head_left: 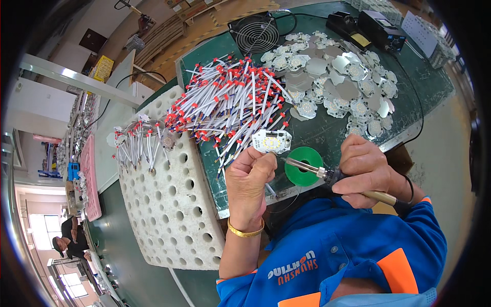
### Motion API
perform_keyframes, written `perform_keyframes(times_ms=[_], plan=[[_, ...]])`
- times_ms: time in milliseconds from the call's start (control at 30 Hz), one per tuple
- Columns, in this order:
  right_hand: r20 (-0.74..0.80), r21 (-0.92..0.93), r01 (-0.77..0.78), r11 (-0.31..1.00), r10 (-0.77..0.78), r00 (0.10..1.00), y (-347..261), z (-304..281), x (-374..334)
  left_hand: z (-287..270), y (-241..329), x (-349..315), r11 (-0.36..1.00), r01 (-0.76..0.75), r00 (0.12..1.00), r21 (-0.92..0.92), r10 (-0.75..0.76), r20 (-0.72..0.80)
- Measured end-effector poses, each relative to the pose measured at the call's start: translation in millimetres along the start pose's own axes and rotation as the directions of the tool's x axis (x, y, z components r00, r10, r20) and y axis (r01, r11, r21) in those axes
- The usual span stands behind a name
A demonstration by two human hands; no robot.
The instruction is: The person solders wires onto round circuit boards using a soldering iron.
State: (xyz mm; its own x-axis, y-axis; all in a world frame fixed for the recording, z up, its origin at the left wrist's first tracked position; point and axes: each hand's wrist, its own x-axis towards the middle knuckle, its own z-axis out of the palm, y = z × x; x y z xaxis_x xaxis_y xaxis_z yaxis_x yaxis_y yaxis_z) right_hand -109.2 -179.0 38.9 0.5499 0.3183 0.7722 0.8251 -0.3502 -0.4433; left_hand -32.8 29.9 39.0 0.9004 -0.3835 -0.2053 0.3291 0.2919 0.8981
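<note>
Between the thumb and fingers of my left hand [248,176] is a small white LED circuit board [271,141], its yellow-dotted face turned up. My right hand [364,169] grips a soldering iron [333,176], its metal tip pointing left, close to the lower edge of the board. Whether the tip touches anything is too small to tell. Under the iron lies a green solder spool [298,177] on the dark green table [406,120]. Beyond my left hand spreads a heap of white wire leads [225,100] with red caps. A pile of similar LED boards [353,74] covers the table's far right.
A white foam panel with holes [169,215] lies at left, with several wired boards [146,140] along its far part. At the back stand a black fan [254,34] and a soldering station [381,29] with its cord. Another person [72,238] is far left, near a pink tray [92,179].
</note>
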Motion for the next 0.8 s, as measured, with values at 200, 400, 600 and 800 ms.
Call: perform_keyframes(times_ms=[200, 400, 600, 800], plan=[[0.000, -0.006, -0.012, 1.000, 0.012, 1.000, 5.6, 4.7, 2.3, -5.6, -3.6, 2.6, 0.998, -0.008, 1.000, -0.065, 0.010, 0.026], [0.002, -0.058, 0.008, 0.998, -0.008, 1.000, 9.8, 7.1, 2.1, -6.8, -4.2, 3.6, 0.998, 0.018, 1.000, -0.063, -0.018, -0.005], [-0.005, -0.046, -0.012, 0.999, 0.012, 1.000, 10.6, 8.9, 2.1, -6.3, -3.5, 3.8, 0.995, 0.022, 1.000, -0.101, -0.023, -0.016], [-0.085, -0.039, -0.056, 0.998, 0.052, 0.995, 10.6, 15.0, -0.3, -2.2, -2.2, 4.8, 0.994, 0.038, 0.997, -0.098, -0.045, -0.067]])
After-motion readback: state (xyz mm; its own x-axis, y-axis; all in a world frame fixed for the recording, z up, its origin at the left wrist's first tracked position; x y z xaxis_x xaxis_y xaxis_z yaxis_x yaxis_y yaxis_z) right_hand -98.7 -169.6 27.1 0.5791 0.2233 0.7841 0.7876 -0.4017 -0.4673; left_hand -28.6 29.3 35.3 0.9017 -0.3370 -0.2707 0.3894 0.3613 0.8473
